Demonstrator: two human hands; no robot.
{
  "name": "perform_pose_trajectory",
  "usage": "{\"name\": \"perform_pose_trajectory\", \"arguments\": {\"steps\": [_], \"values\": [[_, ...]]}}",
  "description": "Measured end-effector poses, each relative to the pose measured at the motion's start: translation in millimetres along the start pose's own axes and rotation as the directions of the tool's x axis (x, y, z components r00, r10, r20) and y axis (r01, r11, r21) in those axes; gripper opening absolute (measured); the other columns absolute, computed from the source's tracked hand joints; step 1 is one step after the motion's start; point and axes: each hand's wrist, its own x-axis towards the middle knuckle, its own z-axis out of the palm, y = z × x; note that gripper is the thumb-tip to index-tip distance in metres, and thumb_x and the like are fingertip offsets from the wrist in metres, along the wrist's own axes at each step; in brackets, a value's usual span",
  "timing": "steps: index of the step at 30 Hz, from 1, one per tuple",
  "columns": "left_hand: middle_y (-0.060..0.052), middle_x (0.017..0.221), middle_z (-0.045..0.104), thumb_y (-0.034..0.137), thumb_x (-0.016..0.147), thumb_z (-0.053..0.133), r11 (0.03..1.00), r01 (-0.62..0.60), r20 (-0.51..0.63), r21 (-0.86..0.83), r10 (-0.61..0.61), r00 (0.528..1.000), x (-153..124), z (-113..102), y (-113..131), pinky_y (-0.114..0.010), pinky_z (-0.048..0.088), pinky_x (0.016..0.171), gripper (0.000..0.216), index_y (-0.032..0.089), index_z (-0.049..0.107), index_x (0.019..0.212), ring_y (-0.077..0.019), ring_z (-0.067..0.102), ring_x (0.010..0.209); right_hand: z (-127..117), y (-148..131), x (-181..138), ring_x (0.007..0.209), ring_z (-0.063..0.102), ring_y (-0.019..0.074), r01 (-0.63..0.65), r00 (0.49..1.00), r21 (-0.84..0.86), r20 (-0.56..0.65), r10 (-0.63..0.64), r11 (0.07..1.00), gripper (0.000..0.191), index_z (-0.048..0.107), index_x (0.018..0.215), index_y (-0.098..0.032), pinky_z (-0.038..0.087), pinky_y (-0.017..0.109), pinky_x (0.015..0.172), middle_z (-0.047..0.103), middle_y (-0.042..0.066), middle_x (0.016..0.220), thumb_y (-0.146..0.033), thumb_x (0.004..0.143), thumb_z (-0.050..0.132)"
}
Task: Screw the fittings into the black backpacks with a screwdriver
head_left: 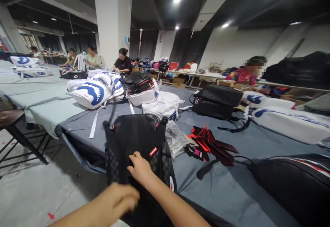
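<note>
A black backpack point(134, 130) with checked sides and a small red label stands at the table's near edge in front of me. My right hand point(140, 168) is on the middle of its panel, fingers curled and closed on the black material. Exactly which part is pinched does not show against the dark fabric. Lower and to the left, my left hand point(122, 197) hovers close to the bag, smeared by motion, so its grip is unclear. Just right of the backpack lie a clear plastic bag point(176, 137) and a pile of dark red tags point(211, 142) with red cords.
White bags with blue shark-mouth prints point(89, 93) are heaped at the back left. A black checked bag point(219, 99), a long white bag point(288, 122) and a black bag point(294, 185) lie rightward. A stool point(18, 130) stands left. Several people sit at tables beyond.
</note>
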Motion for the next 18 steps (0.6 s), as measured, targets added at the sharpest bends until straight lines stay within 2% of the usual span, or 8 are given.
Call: {"name": "perform_pose_trajectory", "arguments": {"steps": [2, 4, 7, 9, 10, 13, 16, 18], "values": [[-0.009, 0.131, 0.056, 0.035, 0.100, 0.042, 0.942, -0.162, -0.094, 0.294, 0.197, 0.976, 22, -12, -20, -0.035, 0.042, 0.104, 0.042, 0.017, 0.052, 0.135, -0.0202, 0.051, 0.124, 17, -3, -16, 0.098, 0.064, 0.0194, -0.027, 1.000, 0.008, -0.002, 0.027, 1.000, 0.049, 0.051, 0.137, -0.018, 0.051, 0.027, 0.079, 0.053, 0.009, 0.127, -0.022, 0.088, 0.054], [-0.014, 0.154, 0.028, 0.039, 0.097, 0.046, 0.728, -0.230, -0.098, 0.646, 0.377, 0.921, 41, -6, -58, -0.047, 0.025, 0.116, 0.063, 0.013, 0.028, 0.152, -0.0289, 0.020, 0.145, 16, 2, -37, 0.101, 0.064, 0.0189, -0.115, 0.993, -0.053, -0.044, 0.112, 0.992, 0.056, 0.036, 0.148, -0.017, 0.051, 0.027, 0.078, 0.047, 0.010, 0.136, -0.020, 0.092, 0.046], [-0.015, 0.158, 0.015, 0.033, 0.093, 0.052, 0.483, -0.224, 0.047, 0.846, 0.351, 0.935, 51, 26, -114, -0.051, 0.026, 0.113, 0.067, 0.015, 0.028, 0.153, -0.0333, 0.014, 0.146, -2, 35, -70, 0.098, 0.065, 0.0211, -0.393, 0.919, -0.228, -0.130, 0.372, 0.891, 0.062, 0.020, 0.155, -0.014, 0.052, 0.030, 0.071, 0.027, 0.015, 0.152, -0.025, 0.098, 0.039], [-0.013, 0.159, 0.015, 0.026, 0.091, 0.051, 0.482, -0.203, 0.055, 0.852, 0.304, 0.951, 49, 42, -128, -0.049, 0.027, 0.113, 0.065, 0.017, 0.031, 0.152, -0.0326, 0.016, 0.146, -12, 68, -86, 0.098, 0.065, 0.0251, -0.599, 0.801, -0.233, -0.174, 0.573, 0.766, 0.061, 0.021, 0.154, -0.010, 0.052, 0.034, 0.074, 0.030, 0.018, 0.151, -0.033, 0.100, 0.037], [-0.012, 0.157, 0.020, 0.024, 0.092, 0.050, 0.523, -0.200, 0.039, 0.828, 0.303, 0.952, 50, 46, -125, -0.048, 0.028, 0.113, 0.061, 0.017, 0.035, 0.150, -0.0314, 0.020, 0.144, -15, 85, -91, 0.104, 0.064, 0.0273, -0.640, 0.768, -0.170, -0.137, 0.625, 0.749, 0.061, 0.027, 0.152, -0.006, 0.050, 0.035, 0.080, 0.040, 0.020, 0.144, -0.037, 0.100, 0.038], [-0.010, 0.138, 0.049, 0.025, 0.095, 0.046, 0.653, -0.307, -0.004, 0.693, 0.429, 0.903, 76, 38, -94, -0.044, 0.031, 0.110, 0.038, 0.015, 0.054, 0.131, -0.0238, 0.042, 0.129, -13, 118, -91, 0.118, 0.057, 0.0281, -0.582, 0.813, 0.029, 0.012, 0.582, 0.813, 0.064, 0.036, 0.146, -0.005, 0.045, 0.033, 0.093, 0.060, 0.017, 0.123, -0.045, 0.097, 0.046], [-0.007, 0.131, 0.054, 0.027, 0.096, 0.047, 0.545, -0.546, 0.151, 0.636, 0.606, 0.781, 137, 29, -57, -0.041, 0.030, 0.110, 0.031, 0.016, 0.056, 0.124, -0.0217, 0.042, 0.128, -2, 118, -80, 0.107, 0.062, 0.0332, -0.585, 0.811, -0.075, -0.043, 0.584, 0.808, 0.070, 0.036, 0.145, -0.003, 0.048, 0.040, 0.086, 0.064, 0.019, 0.112, -0.048, 0.094, 0.051], [-0.010, 0.124, 0.056, 0.036, 0.093, 0.054, 0.454, -0.620, 0.266, 0.640, 0.626, 0.733, 184, 31, -41, -0.044, 0.029, 0.109, 0.031, 0.013, 0.061, 0.113, -0.0261, 0.043, 0.125, 4, 109, -75, 0.099, 0.064, 0.0330, -0.599, 0.800, -0.147, -0.080, 0.594, 0.787, 0.067, 0.037, 0.142, -0.002, 0.049, 0.040, 0.080, 0.065, 0.018, 0.105, -0.047, 0.095, 0.050]]}}
